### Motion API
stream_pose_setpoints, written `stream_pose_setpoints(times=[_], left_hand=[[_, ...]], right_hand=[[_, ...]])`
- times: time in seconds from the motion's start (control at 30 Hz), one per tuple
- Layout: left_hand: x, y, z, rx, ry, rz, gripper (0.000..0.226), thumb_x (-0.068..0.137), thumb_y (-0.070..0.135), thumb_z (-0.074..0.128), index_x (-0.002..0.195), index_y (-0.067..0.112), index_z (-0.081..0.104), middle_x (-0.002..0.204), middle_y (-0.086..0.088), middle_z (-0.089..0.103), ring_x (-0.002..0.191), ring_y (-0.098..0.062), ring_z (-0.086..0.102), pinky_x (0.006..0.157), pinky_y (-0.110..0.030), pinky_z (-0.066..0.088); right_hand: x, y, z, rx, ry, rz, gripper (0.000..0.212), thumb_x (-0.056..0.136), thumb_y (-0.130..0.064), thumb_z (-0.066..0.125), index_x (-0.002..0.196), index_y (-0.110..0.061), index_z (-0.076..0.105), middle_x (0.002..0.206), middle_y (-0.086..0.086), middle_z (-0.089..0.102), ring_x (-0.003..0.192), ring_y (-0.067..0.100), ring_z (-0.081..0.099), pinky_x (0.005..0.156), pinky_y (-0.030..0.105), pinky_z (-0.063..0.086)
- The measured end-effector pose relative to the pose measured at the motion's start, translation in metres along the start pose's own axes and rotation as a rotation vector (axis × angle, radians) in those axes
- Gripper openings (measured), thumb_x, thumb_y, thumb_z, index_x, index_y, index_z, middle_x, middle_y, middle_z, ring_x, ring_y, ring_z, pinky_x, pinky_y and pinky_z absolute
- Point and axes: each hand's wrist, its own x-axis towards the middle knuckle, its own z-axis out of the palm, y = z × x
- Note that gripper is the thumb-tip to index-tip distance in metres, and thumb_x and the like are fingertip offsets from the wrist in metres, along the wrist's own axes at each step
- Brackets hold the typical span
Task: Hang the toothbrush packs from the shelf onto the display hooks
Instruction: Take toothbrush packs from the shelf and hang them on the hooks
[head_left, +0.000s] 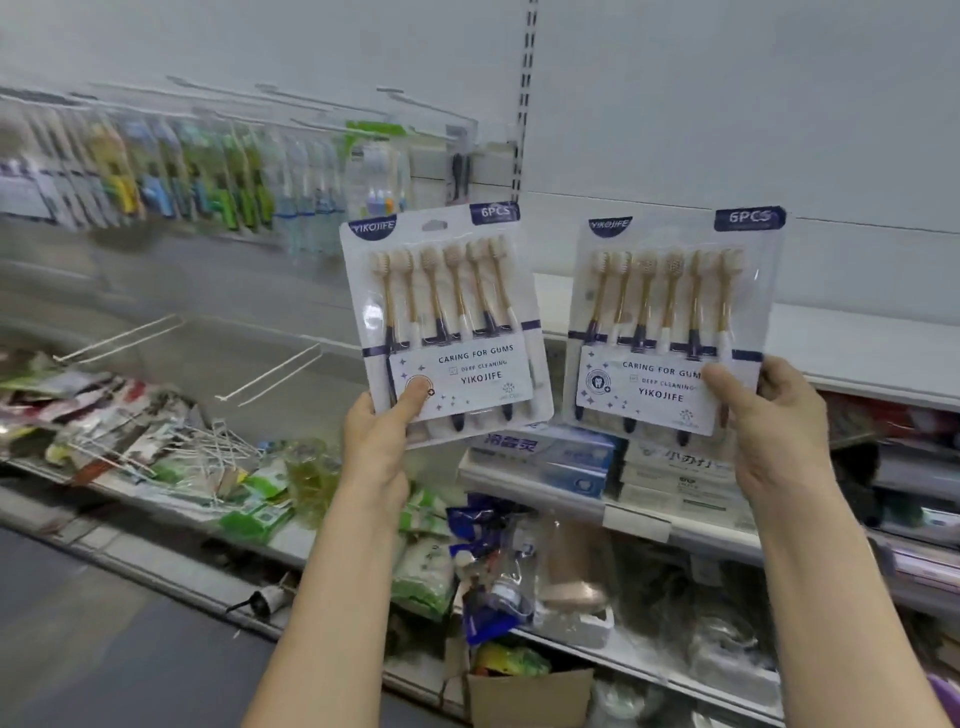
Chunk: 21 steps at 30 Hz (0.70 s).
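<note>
Two clear plastic six-toothbrush packs with white cards are held up, apart, before the shelves. The left hand pinches the lower left corner of the left pack. The right hand grips the lower right corner of the right pack. Behind them, white wire display hooks stick out. Farther left hang colourful toothbrush packs.

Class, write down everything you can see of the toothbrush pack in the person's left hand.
The left toothbrush pack is a clear blister on white card, dark blue YIKOJIFE and 6PCS labels and a hang hole at top. Six brushes stand heads up: beige bristles, golden necks, dark or white handles. It is held in the air, top tilted left, on no hook. The left hand grips its lower left corner, thumb on front.
</note>
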Motion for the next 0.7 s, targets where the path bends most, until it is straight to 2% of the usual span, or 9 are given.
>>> stream_pose_setpoints(times=[0.1, 0.17, 0.23, 0.33, 0.43, 0.57, 0.7], left_hand=[[0.012, 0.031, -0.067, -0.009, 0.019, 0.031, 0.024, 0.085, 0.018, 0.075, 0.108, 0.017, 0.07, 0.104, -0.003, 0.077, 0.1, -0.025, 0.072, 0.094, -0.046, 0.054], [0.019, 0.056, -0.114, -0.026, 0.026, 0.075, 0.028, 0.085, 0.015, 0.074, 0.112, 0.014, 0.069, 0.107, -0.005, 0.076, 0.1, -0.023, 0.072, 0.093, -0.043, 0.055], [0.026, 0.079, -0.158, -0.043, 0.029, 0.117, 0.033, 0.086, 0.014, 0.073, 0.118, 0.011, 0.067, 0.109, -0.005, 0.076, 0.101, -0.02, 0.072, 0.091, -0.04, 0.055], [0.036, 0.11, -0.221, -0.059, 0.017, 0.158, 0.033, 0.084, 0.015, 0.073, 0.117, 0.012, 0.066, 0.108, -0.004, 0.076, 0.1, -0.019, 0.072, 0.085, -0.037, 0.056], [0.048, 0.139, -0.278, -0.023, 0.016, 0.184, 0.046, 0.075, 0.022, 0.077, 0.118, 0.012, 0.066, 0.11, -0.006, 0.075, 0.103, -0.022, 0.071, 0.089, -0.041, 0.055], [0.066, 0.17, -0.347, 0.009, 0.051, 0.215, 0.041, 0.083, 0.016, 0.073, 0.122, 0.008, 0.064, 0.112, -0.008, 0.075, 0.104, -0.023, 0.071, 0.088, -0.037, 0.056], [0.093, 0.186, -0.408, 0.011, 0.101, 0.237, 0.047, 0.077, 0.02, 0.074, 0.121, 0.009, 0.066, 0.113, -0.009, 0.074, 0.107, -0.024, 0.07, 0.094, -0.039, 0.051]], right_hand=[[-0.034, 0.001, 0.061, 0.059, -0.021, -0.028, 0.02, 0.092, -0.009, 0.069, 0.109, -0.017, 0.064, 0.098, -0.004, 0.073, 0.083, 0.005, 0.073, 0.07, 0.019, 0.059], [-0.057, 0.002, 0.108, 0.086, -0.049, -0.034, 0.019, 0.091, -0.01, 0.071, 0.106, -0.019, 0.065, 0.099, -0.003, 0.074, 0.088, 0.008, 0.073, 0.073, 0.02, 0.059], [-0.081, 0.003, 0.155, 0.105, -0.087, -0.04, 0.022, 0.091, -0.011, 0.071, 0.111, -0.018, 0.065, 0.103, -0.001, 0.074, 0.093, 0.012, 0.073, 0.08, 0.026, 0.06], [-0.115, 0.007, 0.227, 0.139, -0.157, -0.028, 0.027, 0.091, -0.01, 0.07, 0.118, -0.013, 0.063, 0.106, 0.001, 0.073, 0.097, 0.014, 0.072, 0.084, 0.03, 0.06], [-0.143, 0.012, 0.293, 0.18, -0.219, -0.015, 0.031, 0.091, -0.011, 0.071, 0.121, -0.011, 0.063, 0.108, 0.001, 0.074, 0.098, 0.014, 0.073, 0.085, 0.031, 0.06], [-0.169, 0.019, 0.38, 0.198, -0.319, -0.013, 0.031, 0.091, -0.009, 0.07, 0.122, -0.007, 0.063, 0.107, 0.004, 0.074, 0.093, 0.012, 0.073, 0.08, 0.027, 0.061], [-0.177, 0.03, 0.468, 0.237, -0.413, -0.01, 0.026, 0.09, -0.005, 0.07, 0.115, -0.011, 0.064, 0.106, 0.006, 0.073, 0.089, 0.012, 0.072, 0.073, 0.023, 0.059]])
